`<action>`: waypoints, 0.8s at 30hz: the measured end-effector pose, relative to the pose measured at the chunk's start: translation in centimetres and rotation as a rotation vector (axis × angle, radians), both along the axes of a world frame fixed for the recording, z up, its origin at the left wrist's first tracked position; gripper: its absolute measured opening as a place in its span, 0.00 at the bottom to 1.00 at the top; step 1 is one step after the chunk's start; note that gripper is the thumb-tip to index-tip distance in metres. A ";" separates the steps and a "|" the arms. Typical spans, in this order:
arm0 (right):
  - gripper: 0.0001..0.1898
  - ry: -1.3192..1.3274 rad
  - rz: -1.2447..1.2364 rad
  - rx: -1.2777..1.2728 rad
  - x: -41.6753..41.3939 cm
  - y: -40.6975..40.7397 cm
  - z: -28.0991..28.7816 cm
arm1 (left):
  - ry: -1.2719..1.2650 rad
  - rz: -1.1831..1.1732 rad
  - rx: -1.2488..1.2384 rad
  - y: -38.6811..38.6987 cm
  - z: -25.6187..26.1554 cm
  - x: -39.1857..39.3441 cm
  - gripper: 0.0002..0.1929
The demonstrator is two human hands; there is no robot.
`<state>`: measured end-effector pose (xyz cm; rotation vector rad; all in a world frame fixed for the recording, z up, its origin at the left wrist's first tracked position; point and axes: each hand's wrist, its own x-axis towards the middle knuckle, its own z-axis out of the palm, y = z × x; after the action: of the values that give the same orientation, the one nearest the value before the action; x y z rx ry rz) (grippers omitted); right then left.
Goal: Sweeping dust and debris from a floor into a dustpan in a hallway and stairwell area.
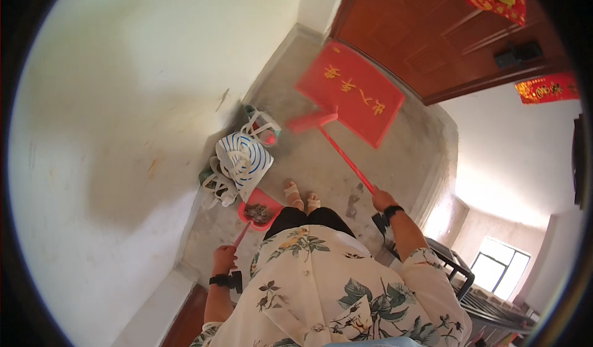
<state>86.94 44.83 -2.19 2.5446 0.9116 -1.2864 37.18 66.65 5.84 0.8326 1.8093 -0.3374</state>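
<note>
My right hand [383, 199] grips the red handle of a broom [347, 158]. The broom's red head [311, 119] is blurred and reaches the near corner of a red doormat [352, 87] with yellow characters. Down at my left side, my left hand [225, 259] is closed around the pinkish handle of a red dustpan [273, 203]. A heap of grey dust and debris [258, 213] lies in the pan. My feet, in light sandals [292, 189], stand just beside it on the concrete floor [319, 161].
Along the left wall [139, 92] sit a blue-and-white patterned bag [248, 154] and white-handled bags [261, 124] with items inside. A brown door [407, 27] rises beyond the doormat. On my right is a black metal railing [456, 266] by the stairs.
</note>
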 end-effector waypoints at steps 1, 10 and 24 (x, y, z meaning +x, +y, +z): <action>0.20 -0.004 -0.003 0.006 -0.7 -3.3 -0.1 | 0.023 -0.037 -0.033 0.3 0.2 0.3 0.13; 0.19 0.053 -0.121 -0.269 -10.9 -24.4 8.7 | -0.067 -0.185 -0.012 1.4 -0.2 -0.7 0.07; 0.11 -0.201 -0.680 -0.039 -19.6 -32.3 5.7 | -0.285 -0.222 -0.132 -1.2 2.3 0.6 0.09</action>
<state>67.30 12.55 3.49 2.9947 -0.0413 -1.1148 37.80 65.43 8.18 0.9395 1.4190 -0.4518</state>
